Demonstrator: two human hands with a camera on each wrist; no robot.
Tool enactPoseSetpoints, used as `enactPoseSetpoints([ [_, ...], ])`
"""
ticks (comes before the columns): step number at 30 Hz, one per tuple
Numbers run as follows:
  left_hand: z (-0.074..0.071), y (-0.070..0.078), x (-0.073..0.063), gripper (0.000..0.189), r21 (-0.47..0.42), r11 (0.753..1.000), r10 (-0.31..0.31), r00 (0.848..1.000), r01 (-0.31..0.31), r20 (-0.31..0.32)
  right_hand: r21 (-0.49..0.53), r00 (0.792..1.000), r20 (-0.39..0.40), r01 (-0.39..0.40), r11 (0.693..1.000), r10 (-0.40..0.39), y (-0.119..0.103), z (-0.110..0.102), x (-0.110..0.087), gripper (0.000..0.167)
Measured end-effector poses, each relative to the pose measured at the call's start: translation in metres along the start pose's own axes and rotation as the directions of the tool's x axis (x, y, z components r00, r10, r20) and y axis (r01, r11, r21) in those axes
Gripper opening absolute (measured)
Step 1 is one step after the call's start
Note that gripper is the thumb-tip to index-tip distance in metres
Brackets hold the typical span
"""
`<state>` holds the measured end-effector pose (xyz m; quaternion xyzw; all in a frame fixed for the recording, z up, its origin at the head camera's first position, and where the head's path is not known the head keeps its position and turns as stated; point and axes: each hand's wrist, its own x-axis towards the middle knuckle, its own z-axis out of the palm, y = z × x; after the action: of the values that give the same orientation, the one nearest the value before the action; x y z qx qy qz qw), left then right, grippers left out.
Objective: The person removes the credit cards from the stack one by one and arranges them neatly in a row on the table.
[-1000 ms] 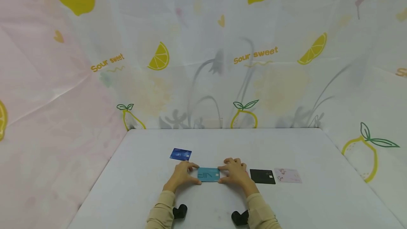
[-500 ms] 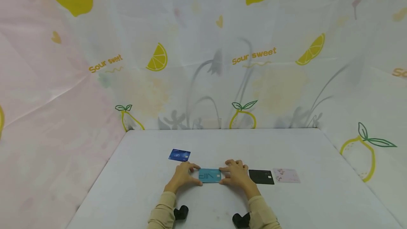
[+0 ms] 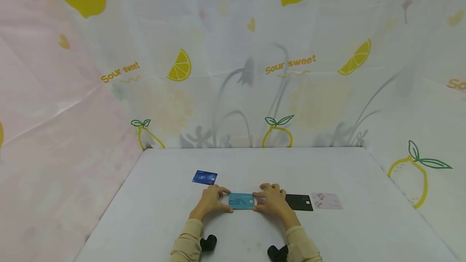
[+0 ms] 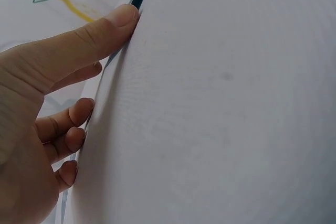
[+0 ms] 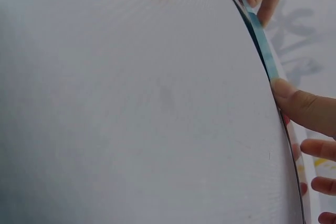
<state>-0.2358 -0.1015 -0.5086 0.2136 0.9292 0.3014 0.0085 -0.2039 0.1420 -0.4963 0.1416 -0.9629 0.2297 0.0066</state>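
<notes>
A teal VIP card (image 3: pixel 241 201) lies near the front middle of the white table. My left hand (image 3: pixel 210 201) holds its left end between thumb and index finger. At its right end, the thumb and index finger of my right hand (image 3: pixel 272 201) pinch the corners. The right wrist view shows the teal card (image 5: pixel 262 43) edge-on between both hands. Partly covered by my right hand is a pinkish-red card (image 3: pixel 260 200), just right of the teal one. A black card (image 3: pixel 299 202) lies beyond that hand, its left end hidden.
A blue VIP card (image 3: pixel 204 177) lies slightly tilted, behind my left hand. To the right of the black card is a pale pink flowered card (image 3: pixel 327 201). A lemon-print cloth (image 3: pixel 225 72) hangs behind the white table (image 3: pixel 164 181).
Both hands have slid the teal card a little to the right, closer to the black card. More of the pinkish-red card shows beside my right hand. The other cards lie as before.
</notes>
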Motion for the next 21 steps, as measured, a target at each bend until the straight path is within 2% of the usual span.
enactPoseSetpoints([
  [7, -0.0003, 0.0024, 0.0002, 0.055, 0.003, 1.000, 0.023, 1.000, -0.023, -0.014, 0.049, 1.000, -0.027, 0.006, 0.999, -0.004, 0.0028, 0.0005, -0.0025, 0.045],
  [10, 0.0000, 0.0038, 0.0002, 0.055, 0.002, 1.000, 0.026, 1.000, -0.026, -0.013, 0.045, 0.998, -0.056, 0.036, 0.998, -0.034, 0.0096, 0.0056, -0.0019, 0.046],
  [16, 0.0015, 0.0043, 0.0006, 0.055, -0.002, 1.000, 0.024, 1.000, -0.024, -0.007, 0.038, 1.000, -0.027, -0.006, 0.999, 0.007, 0.0040, 0.0013, -0.0021, 0.044],
  [21, 0.0022, 0.0030, 0.0008, 0.057, -0.007, 1.000, 0.024, 1.000, -0.024, -0.002, 0.027, 0.999, -0.032, -0.004, 1.000, 0.005, 0.0046, 0.0016, -0.0008, 0.044],
])
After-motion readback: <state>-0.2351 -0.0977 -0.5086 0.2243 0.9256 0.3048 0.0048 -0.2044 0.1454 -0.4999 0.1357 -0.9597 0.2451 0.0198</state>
